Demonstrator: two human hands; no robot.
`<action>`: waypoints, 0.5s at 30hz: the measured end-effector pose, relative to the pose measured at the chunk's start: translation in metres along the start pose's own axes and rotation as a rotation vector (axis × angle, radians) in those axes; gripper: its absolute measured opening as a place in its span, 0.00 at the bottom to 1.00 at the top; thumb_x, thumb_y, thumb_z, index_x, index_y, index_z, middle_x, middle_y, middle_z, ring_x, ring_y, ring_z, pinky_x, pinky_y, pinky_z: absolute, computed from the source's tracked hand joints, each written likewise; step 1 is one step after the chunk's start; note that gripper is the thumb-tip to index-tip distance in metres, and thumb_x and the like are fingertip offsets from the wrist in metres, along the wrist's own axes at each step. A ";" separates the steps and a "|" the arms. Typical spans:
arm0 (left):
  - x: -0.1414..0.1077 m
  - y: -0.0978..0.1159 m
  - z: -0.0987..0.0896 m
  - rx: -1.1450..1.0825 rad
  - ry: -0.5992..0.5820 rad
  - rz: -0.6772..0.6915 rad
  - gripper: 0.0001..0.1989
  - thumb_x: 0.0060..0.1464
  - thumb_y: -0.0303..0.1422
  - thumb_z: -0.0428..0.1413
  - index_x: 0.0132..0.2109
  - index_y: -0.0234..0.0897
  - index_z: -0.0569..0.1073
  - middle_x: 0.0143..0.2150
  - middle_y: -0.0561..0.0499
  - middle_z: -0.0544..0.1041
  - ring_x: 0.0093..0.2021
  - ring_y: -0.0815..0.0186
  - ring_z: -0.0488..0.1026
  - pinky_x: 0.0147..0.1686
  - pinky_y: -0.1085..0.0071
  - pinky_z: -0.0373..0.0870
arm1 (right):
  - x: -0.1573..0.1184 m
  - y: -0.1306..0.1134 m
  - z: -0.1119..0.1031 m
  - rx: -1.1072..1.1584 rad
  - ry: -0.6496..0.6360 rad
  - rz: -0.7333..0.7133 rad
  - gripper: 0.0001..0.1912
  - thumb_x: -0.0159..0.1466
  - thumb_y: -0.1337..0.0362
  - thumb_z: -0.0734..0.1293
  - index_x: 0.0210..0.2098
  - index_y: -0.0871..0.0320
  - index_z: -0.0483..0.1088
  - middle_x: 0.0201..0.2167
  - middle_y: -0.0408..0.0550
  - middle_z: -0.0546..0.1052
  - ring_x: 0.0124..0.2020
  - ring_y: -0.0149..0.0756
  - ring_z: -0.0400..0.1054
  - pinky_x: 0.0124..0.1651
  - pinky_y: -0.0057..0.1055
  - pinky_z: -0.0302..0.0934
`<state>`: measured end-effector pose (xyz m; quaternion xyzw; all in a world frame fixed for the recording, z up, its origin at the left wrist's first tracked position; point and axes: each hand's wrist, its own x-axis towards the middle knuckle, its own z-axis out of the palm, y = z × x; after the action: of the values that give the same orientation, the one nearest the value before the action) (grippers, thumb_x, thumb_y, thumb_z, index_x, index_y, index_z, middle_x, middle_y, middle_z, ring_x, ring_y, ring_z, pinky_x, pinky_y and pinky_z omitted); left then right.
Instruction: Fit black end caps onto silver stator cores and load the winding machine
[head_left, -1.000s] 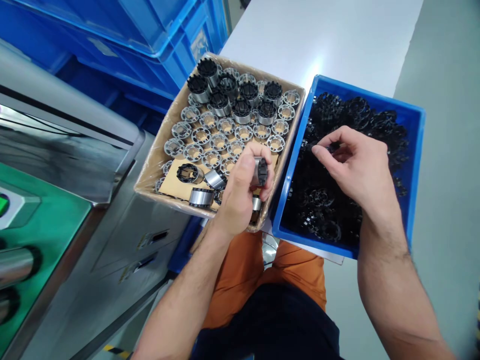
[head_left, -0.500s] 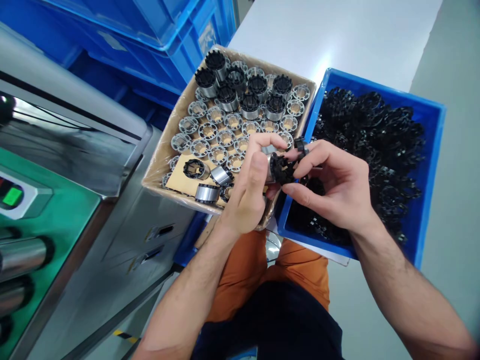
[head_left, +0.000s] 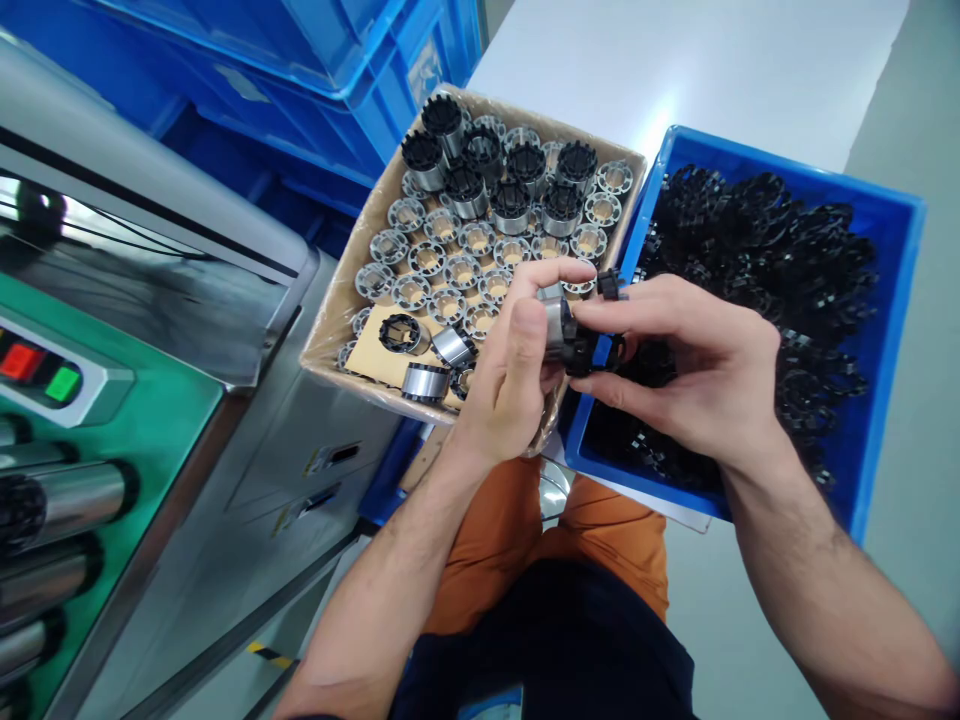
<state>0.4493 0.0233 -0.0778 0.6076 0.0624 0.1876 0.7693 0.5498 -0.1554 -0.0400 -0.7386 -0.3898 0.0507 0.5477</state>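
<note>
1. Head view, my left hand (head_left: 517, 375): my fingers are closed around a small metal cylinder (head_left: 556, 322), thumb along its near side and index finger curled over the top. I hold it just above the near right corner of the cardboard box (head_left: 334, 320).

2. Head view, my right hand (head_left: 697, 365): my thumb and fingers pinch a black plastic toothed ring (head_left: 583, 350) and hold it against the right end of the metal cylinder, so the two parts touch. A second black ring (head_left: 611, 285) shows just above my index finger; I cannot tell whether I grip it or whether it lies behind.

3. Head view, the box: it holds rows of grey metal cores (head_left: 450, 265) standing upright, and at the far end a cluster of cores with black caps (head_left: 510, 195). On the near cardboard sheet a few loose cylinders (head_left: 424, 380) lie on their sides.

4. Head view, the blue bin (head_left: 889, 330): it sits just right of the box, touching or nearly so, full of loose black rings (head_left: 780, 260). My right hand hovers over its left part.

5. Head view, surroundings: a white table (head_left: 675, 70) lies beyond, blue crates (head_left: 300, 90) stand at far left, and a machine with a green panel (head_left: 112, 440) carrying a red and a green button sits to my left. My orange trousers (head_left: 517, 530) show below.
</note>
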 end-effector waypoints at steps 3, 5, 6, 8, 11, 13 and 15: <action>-0.002 -0.001 0.003 0.051 0.022 -0.027 0.41 0.81 0.76 0.49 0.70 0.52 0.87 0.44 0.49 0.82 0.27 0.66 0.66 0.25 0.66 0.59 | 0.002 -0.002 -0.004 -0.065 -0.008 -0.060 0.17 0.73 0.58 0.88 0.58 0.32 0.95 0.54 0.44 0.95 0.55 0.54 0.89 0.64 0.59 0.88; -0.004 -0.004 0.004 0.060 0.056 -0.005 0.43 0.82 0.77 0.46 0.71 0.54 0.87 0.45 0.49 0.82 0.25 0.69 0.62 0.24 0.68 0.55 | 0.003 -0.003 -0.006 -0.076 -0.014 -0.079 0.16 0.75 0.59 0.87 0.59 0.30 0.95 0.55 0.45 0.95 0.57 0.56 0.89 0.66 0.61 0.87; -0.005 -0.006 0.005 0.067 0.066 0.010 0.43 0.82 0.76 0.46 0.71 0.54 0.88 0.46 0.48 0.83 0.25 0.69 0.64 0.24 0.69 0.55 | 0.003 -0.002 -0.006 -0.077 -0.013 -0.081 0.16 0.75 0.58 0.88 0.58 0.30 0.95 0.55 0.46 0.95 0.57 0.57 0.89 0.66 0.63 0.86; -0.005 -0.008 0.003 0.076 0.037 0.003 0.41 0.82 0.76 0.50 0.72 0.54 0.88 0.48 0.48 0.84 0.27 0.68 0.68 0.24 0.69 0.57 | 0.003 -0.001 -0.006 -0.076 -0.010 -0.079 0.15 0.74 0.55 0.88 0.57 0.29 0.96 0.54 0.46 0.94 0.56 0.59 0.89 0.67 0.65 0.86; -0.005 -0.008 -0.002 0.044 -0.021 -0.032 0.39 0.81 0.74 0.54 0.73 0.54 0.88 0.49 0.48 0.84 0.28 0.67 0.68 0.23 0.70 0.58 | 0.001 0.001 -0.005 -0.093 -0.003 -0.091 0.14 0.75 0.55 0.87 0.57 0.27 0.95 0.56 0.46 0.94 0.58 0.61 0.89 0.67 0.68 0.85; -0.004 -0.007 -0.005 0.012 -0.039 -0.066 0.37 0.80 0.74 0.58 0.71 0.54 0.89 0.47 0.48 0.84 0.29 0.65 0.71 0.23 0.69 0.60 | -0.001 0.003 -0.005 -0.123 0.001 -0.126 0.15 0.76 0.55 0.86 0.58 0.25 0.95 0.56 0.46 0.94 0.57 0.62 0.88 0.64 0.69 0.85; -0.004 -0.006 -0.006 -0.019 -0.015 -0.127 0.37 0.78 0.74 0.60 0.68 0.53 0.90 0.44 0.48 0.82 0.31 0.62 0.74 0.24 0.67 0.63 | -0.001 0.005 -0.006 -0.165 -0.004 -0.159 0.16 0.76 0.54 0.86 0.58 0.23 0.95 0.55 0.45 0.94 0.56 0.62 0.88 0.60 0.69 0.86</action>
<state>0.4450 0.0264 -0.0860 0.5965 0.0933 0.1347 0.7857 0.5545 -0.1612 -0.0422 -0.7478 -0.4510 -0.0238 0.4866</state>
